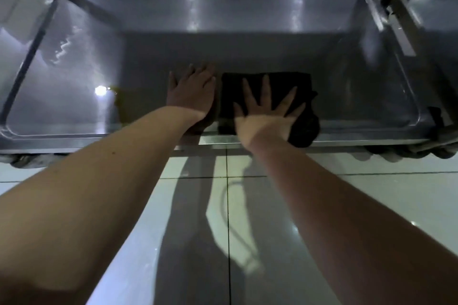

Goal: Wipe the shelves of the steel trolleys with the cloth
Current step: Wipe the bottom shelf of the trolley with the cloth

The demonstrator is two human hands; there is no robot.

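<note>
My right hand [266,111]: flat, fingers spread wide, pressing down on the cloth, not curled around it.
My left hand [192,93]: flat on the bare shelf just beside the cloth, holding nothing.
Cloth [301,106]: dark, bunched, near the middle of the shelf's front edge.
Shelf [247,52]: low steel tray, shiny, with raised rim.
Done: I can't tell which parts are wiped.
Left: I think the far corners, and the trolley [431,15] beside the right edge.
</note>
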